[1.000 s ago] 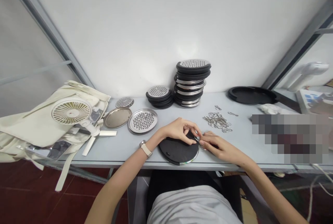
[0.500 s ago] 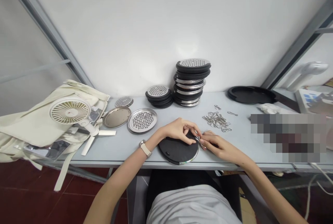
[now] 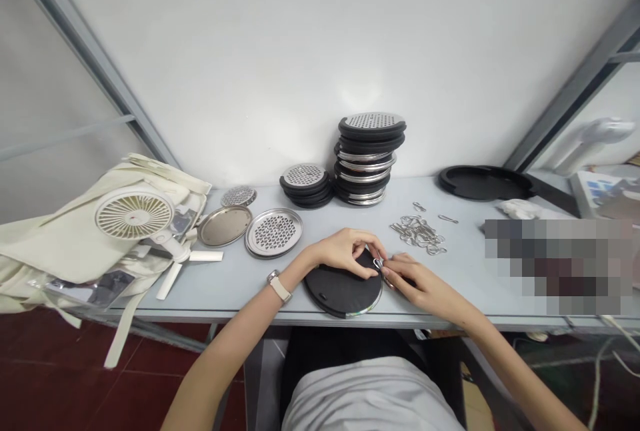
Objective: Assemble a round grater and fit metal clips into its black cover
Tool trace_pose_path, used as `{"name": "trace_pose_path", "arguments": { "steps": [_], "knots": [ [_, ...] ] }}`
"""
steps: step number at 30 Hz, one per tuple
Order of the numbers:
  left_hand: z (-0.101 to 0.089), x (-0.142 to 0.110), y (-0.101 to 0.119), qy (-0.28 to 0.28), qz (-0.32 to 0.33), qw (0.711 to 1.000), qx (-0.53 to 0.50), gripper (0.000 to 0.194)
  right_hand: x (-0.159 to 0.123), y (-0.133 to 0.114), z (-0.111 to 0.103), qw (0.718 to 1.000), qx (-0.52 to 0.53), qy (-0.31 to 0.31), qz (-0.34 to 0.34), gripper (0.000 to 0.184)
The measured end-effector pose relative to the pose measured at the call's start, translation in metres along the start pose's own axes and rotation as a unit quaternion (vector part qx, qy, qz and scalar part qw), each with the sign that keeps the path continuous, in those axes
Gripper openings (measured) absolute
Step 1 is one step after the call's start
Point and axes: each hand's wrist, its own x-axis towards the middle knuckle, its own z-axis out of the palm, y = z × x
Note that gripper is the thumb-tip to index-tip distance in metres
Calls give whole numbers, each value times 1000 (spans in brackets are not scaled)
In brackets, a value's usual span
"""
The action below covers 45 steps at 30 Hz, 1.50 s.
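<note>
Right hand (image 3: pixel 420 287) pinches a metal clip (image 3: pixel 379 263), sitting slightly higher than before, at the 2 o'clock rim of the black disc (image 3: pixel 340 292); left hand (image 3: pixel 345 251) clasps the disc's upper edge.

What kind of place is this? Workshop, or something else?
Probably a small hand-assembly bench, not a machine shop. Signs: stacked black discs with perforated steel plates, a loose pile of wire clips, and a left hand and right hand working at a black disc on a plain grey table.
</note>
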Motion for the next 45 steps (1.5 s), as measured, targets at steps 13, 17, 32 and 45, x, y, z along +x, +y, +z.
{"name": "trace_pose_path", "arguments": {
  "steps": [13, 17, 32, 45],
  "knots": [
    [0, -2, 0, -11, -19, 999, -43, 36, 0, 4, -6, 999, 22, -27, -27, 39],
    [0, -2, 1, -6, -19, 999, -41, 35, -1, 3, -6, 999, 19, -32, -22, 38],
    [0, 0, 3, 1, -14, 1000, -7, 36, 1, 5, -4, 999, 24, -20, -16, 35],
    [-1, -1, 3, -4, 1, 1000, -8, 34, 2, 5, 2, 1000, 5, -4, 6, 37]
  ]
}}
